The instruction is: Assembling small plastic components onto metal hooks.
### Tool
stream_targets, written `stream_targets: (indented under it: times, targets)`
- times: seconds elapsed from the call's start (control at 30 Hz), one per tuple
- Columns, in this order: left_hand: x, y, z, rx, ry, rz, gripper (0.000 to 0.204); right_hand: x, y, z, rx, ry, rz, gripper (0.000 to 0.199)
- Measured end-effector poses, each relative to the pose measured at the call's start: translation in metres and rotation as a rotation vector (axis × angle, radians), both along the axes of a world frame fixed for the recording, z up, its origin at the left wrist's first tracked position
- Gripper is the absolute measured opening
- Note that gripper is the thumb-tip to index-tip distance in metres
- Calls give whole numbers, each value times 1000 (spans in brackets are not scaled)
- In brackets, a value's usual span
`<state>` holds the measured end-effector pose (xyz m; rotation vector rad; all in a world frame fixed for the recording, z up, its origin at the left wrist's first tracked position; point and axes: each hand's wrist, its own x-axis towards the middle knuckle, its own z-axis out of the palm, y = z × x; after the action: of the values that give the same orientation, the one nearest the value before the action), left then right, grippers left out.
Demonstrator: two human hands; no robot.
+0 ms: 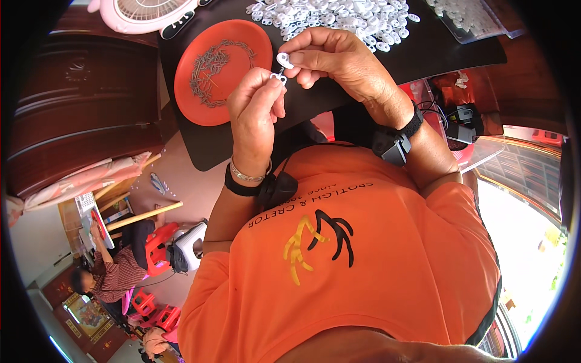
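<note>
Pinching one small white plastic clip (278, 77) with a thin metal nail through it, the left hand (254, 115) is closed around the lower end, thumb and forefinger tight on it. The right hand (333, 57) is closed too, its fingertips gripping a second small white plastic ring-shaped clip (283, 59) that touches the top of the first. Both pieces are held in the air over the near edge of the black table (423, 51), between the two hands. Just left of the hands, one round orange plastic plate (242, 39) sits on the table and holds a loose ring of small grey metal nails (209, 66), too many to count. Along the table's far edge lies one pile of white plastic clips (330, 15), also uncountable. At its far right corner, one clear plastic bag (469, 18) holds more white pieces.
</note>
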<state>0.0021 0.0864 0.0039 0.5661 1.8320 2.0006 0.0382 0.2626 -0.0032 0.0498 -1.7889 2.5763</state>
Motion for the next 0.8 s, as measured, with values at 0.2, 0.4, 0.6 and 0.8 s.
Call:
stream_targets:
  times: [0.2,0.4,0.6,0.8]
  targets:
    - [0,-1,-2,-6,-18,-14,18,4,-3,2,116,52,-28,18]
    - [5,0,1,-29,23,8,16,8,-6,3,229,118,-79,16]
    - [6,0,2,-72,50,21,17,8,-6,1,262,134,-89,15]
    - [8,1,-1,-94,104,39,19,10,-9,1,289,158,-50,16]
